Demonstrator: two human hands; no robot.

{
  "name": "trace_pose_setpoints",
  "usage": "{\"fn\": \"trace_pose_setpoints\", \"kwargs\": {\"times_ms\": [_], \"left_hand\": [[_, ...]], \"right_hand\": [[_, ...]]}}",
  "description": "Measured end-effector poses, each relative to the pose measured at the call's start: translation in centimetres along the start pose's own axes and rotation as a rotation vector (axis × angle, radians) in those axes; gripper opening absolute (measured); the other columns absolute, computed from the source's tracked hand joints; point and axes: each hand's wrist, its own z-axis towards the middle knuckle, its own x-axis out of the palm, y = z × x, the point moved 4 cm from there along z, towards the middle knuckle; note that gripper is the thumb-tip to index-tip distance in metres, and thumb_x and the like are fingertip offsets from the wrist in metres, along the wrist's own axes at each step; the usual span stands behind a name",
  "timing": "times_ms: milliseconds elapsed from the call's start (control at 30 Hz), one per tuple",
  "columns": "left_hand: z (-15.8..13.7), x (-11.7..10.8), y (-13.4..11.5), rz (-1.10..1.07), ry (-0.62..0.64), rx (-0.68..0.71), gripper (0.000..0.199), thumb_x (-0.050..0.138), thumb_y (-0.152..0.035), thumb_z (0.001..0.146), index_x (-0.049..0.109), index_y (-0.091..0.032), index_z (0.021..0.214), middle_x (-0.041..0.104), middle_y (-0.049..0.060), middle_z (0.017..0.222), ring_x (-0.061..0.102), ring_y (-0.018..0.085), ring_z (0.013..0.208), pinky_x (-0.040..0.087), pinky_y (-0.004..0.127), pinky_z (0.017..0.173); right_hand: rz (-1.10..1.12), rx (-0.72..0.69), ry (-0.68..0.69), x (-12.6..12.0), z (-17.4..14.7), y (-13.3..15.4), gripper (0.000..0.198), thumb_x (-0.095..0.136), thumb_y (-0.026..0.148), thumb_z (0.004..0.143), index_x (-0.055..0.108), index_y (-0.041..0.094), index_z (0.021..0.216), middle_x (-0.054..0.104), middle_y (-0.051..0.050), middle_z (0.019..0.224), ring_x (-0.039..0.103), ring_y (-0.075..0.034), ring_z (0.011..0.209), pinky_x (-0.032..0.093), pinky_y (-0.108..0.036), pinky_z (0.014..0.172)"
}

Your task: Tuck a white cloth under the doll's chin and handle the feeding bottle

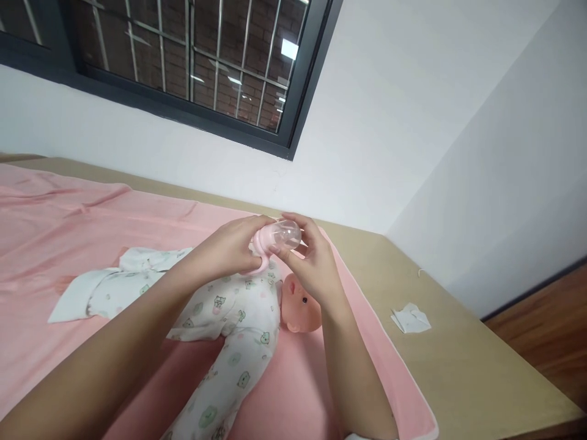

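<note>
I see the left hand with fingers closed on the pink collar of the baby bottle, and the right hand with fingers curled around its clear cap, probably to steady both ends. The bottle is over the doll, which lies on the pink blanket, perhaps for softness.

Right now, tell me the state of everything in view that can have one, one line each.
Bottle, held tipped sideways
Left grip, closed on its pink part
Right grip, closed around its clear end
Doll, dressed, lying down
Pink blanket, spread out, wrinkled at left
White cloth or tissue, folded, lying on the table
Window, barred; open or shut, can't tell
</note>
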Motion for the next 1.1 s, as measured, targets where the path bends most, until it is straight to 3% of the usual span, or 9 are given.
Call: {"fn": "trace_pose_setpoints", "kwargs": {"times_ms": [233, 500, 933, 1100], "left_hand": [[0.10, 0.02, 0.23, 0.077, -0.017, 0.057, 0.062, 0.052, -0.014, 0.062, 0.059, -0.024, 0.123, 0.066, 0.002, 0.116, 0.060, 0.024, 0.102, 0.047, 0.030, 0.075], [0.23, -0.05, -0.19, 0.088, -0.004, 0.139, 0.051, 0.053, -0.015, 0.065, 0.064, -0.024, 0.114, 0.068, 0.002, 0.107, 0.061, 0.022, 0.094, 0.045, 0.029, 0.071], [0.08, -0.07, 0.03, 0.091, 0.068, 0.141, 0.035, 0.057, -0.021, 0.069, 0.069, -0.024, 0.101, 0.069, 0.001, 0.107, 0.063, 0.023, 0.094, 0.047, 0.029, 0.076], [0.19, 0.01, 0.19, 0.111, 0.079, 0.155, 0.041, 0.056, -0.019, 0.067, 0.067, -0.025, 0.106, 0.069, 0.002, 0.109, 0.062, 0.023, 0.098, 0.047, 0.030, 0.080]], "right_hand": [[0.033, 0.027, 0.016, 0.13, -0.01, -0.27, 0.044, 0.075, 0.034, 0.075, 0.061, 0.027, 0.116, 0.062, -0.004, 0.125, 0.062, -0.019, 0.109, 0.056, -0.035, 0.092], [-0.015, 0.023, 0.043, -0.34, 0.01, -0.20, 0.041, 0.078, 0.033, 0.073, 0.065, 0.027, 0.112, 0.063, -0.004, 0.121, 0.064, -0.018, 0.102, 0.058, -0.035, 0.088], [-0.092, -0.016, 0.087, -0.36, -0.06, -0.22, 0.040, 0.081, 0.034, 0.071, 0.069, 0.029, 0.108, 0.062, -0.005, 0.114, 0.062, -0.018, 0.100, 0.057, -0.034, 0.082], [-0.129, -0.006, 0.113, -0.31, -0.11, -0.22, 0.040, 0.080, 0.035, 0.071, 0.069, 0.030, 0.109, 0.061, -0.004, 0.110, 0.061, -0.018, 0.097, 0.057, -0.032, 0.077]]}}
